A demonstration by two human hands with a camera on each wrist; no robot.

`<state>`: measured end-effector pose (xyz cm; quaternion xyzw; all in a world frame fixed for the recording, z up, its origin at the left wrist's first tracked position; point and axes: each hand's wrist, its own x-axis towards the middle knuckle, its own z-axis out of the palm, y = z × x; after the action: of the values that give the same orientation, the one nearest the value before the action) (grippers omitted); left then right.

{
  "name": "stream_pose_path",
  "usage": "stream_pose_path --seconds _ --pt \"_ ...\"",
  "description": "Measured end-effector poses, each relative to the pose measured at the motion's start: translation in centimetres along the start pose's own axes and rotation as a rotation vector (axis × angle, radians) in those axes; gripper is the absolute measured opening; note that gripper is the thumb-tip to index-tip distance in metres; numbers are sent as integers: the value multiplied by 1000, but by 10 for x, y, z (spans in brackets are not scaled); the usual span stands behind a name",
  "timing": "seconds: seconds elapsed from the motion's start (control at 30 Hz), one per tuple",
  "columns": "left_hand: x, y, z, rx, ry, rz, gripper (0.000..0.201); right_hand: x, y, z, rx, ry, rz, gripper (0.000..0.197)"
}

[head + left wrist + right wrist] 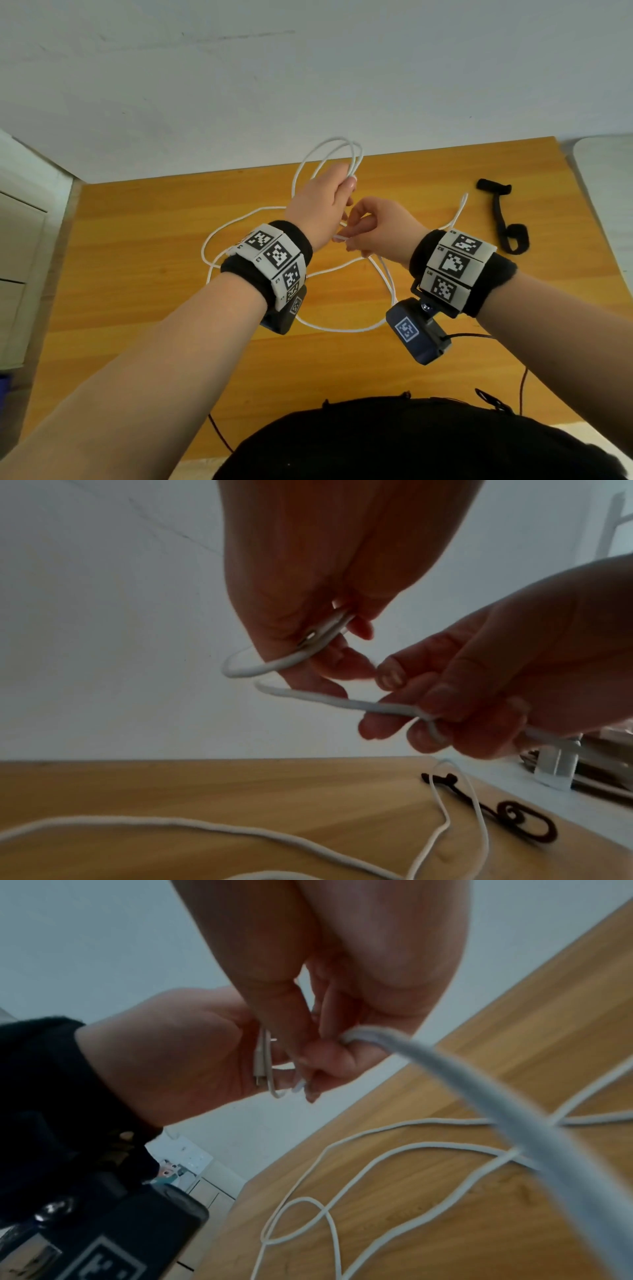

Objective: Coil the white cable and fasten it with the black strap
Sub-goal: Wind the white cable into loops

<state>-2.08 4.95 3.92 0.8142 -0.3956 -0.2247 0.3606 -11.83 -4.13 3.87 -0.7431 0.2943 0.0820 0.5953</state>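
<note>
My left hand (329, 202) is raised over the wooden table (137, 240) and grips a few loops of the white cable (337, 145), which stand up above its fingers. In the left wrist view the cable's plug end (320, 634) lies in that grip. Just to its right, my right hand (373, 229) pinches another stretch of the white cable (329, 699) and holds it close to the left fingers. The rest of the cable (342, 329) trails loose over the table below both wrists. The black strap (503, 219) lies flat at the right, untouched.
A white wall (308, 68) rises behind the table's far edge. A pale cabinet (20, 240) stands to the left. A thin dark wire (479, 337) runs from the right wrist camera toward my body.
</note>
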Motion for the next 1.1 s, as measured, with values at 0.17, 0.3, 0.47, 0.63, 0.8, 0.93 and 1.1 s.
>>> stream_pose_path --seconds 0.17,0.3,0.47,0.63,0.8,0.93,1.1 --pt "-2 -4 3 185 -29 79 25 -4 3 -3 317 45 4 40" --pt "-5 -8 7 355 -149 48 20 -3 5 -8 243 89 37 42" --pt "-2 -19 0 288 -96 -35 24 -7 10 -19 68 -72 147 33" --pt "4 -22 -14 -46 -16 -204 25 -11 22 -22 37 -89 180 14" --pt "-2 -13 -16 -639 -213 -416 30 -4 19 -26 190 186 46 15" --pt "-7 -1 -17 -929 -309 -521 33 6 13 -26 134 281 -3 38" --pt "-10 6 -21 -1097 -357 -571 35 15 8 -27 317 83 76 36"
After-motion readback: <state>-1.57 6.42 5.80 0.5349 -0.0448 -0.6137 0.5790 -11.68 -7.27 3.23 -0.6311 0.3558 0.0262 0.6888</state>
